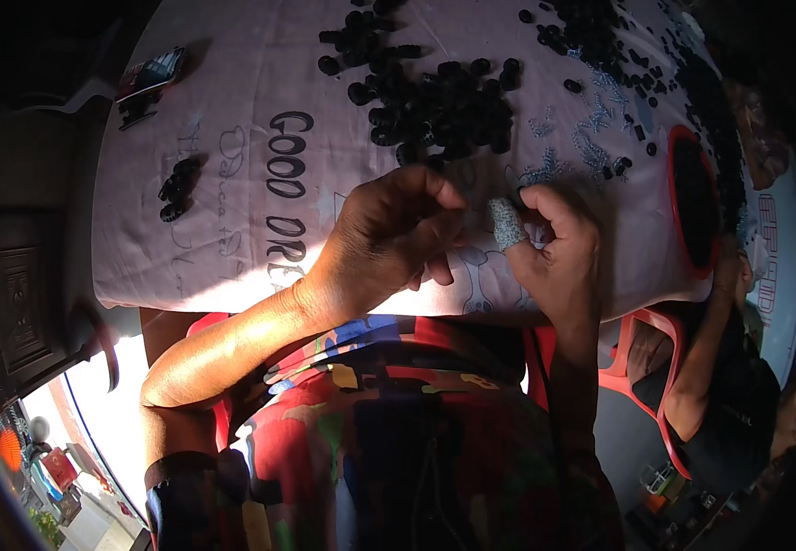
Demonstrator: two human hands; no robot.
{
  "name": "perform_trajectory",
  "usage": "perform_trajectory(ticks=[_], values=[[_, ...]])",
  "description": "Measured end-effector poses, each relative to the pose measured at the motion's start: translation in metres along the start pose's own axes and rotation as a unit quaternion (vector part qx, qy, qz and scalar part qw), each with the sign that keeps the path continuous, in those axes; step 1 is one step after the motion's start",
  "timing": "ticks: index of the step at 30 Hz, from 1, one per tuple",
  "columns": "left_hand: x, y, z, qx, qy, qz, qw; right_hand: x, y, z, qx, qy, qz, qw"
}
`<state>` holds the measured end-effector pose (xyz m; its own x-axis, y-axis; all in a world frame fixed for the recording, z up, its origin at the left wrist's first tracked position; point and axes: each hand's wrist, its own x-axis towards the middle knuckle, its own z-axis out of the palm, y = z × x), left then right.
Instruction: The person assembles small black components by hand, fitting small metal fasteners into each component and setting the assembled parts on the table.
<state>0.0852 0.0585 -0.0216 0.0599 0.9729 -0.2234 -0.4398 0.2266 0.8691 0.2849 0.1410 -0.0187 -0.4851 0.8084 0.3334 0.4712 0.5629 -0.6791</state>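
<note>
My left hand (384,234) hovers over the near part of the cloth-covered table, its fingers curled inward and closed; anything held there is too small or hidden to make out. Facing it, my right hand (559,248) has its fingers bent in toward the thumb. A silvery-grey wrap (506,223) covers that thumb. Dark shadow fills the space between thumb and index finger, so what they hold cannot be made out. Just beyond both hands lies a heap of small black ribbed knobs (444,110). Thin shiny metal pieces, perhaps screws (591,142), are scattered beyond my right hand.
A red-rimmed basin (673,197) of dark parts stands at the table's right edge. More black pieces (586,37) spread at the far right. At left are a phone (152,73) and a small black cluster (178,190). A co-worker's arm (706,354) shows beside a red chair (632,367).
</note>
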Motion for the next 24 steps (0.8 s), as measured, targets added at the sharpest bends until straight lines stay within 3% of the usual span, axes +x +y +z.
perform_trajectory(ticks=[3, 9, 12, 15, 18, 24], values=[[0.000, 0.003, 0.001, 0.052, 0.002, -0.007, 0.999, 0.001, 0.006, -0.003, -0.057, -0.016, 0.026, 0.998], [0.000, 0.009, 0.002, 0.018, 0.005, -0.045, 0.999, -0.001, 0.002, -0.002, 0.005, 0.029, -0.006, 1.000], [-0.003, 0.011, 0.001, -0.001, 0.008, -0.037, 0.999, 0.003, -0.013, -0.010, 0.105, -0.063, -0.052, 0.991], [0.000, -0.003, -0.003, -0.037, -0.002, -0.010, 0.999, 0.005, -0.014, -0.002, 0.087, -0.070, -0.132, 0.985], [0.001, -0.007, -0.005, -0.046, -0.001, 0.000, 0.999, 0.003, -0.010, 0.005, 0.084, -0.056, -0.149, 0.984], [-0.002, 0.018, -0.004, 0.069, -0.003, -0.046, 0.997, 0.005, -0.009, 0.011, 0.020, -0.035, -0.171, 0.984]])
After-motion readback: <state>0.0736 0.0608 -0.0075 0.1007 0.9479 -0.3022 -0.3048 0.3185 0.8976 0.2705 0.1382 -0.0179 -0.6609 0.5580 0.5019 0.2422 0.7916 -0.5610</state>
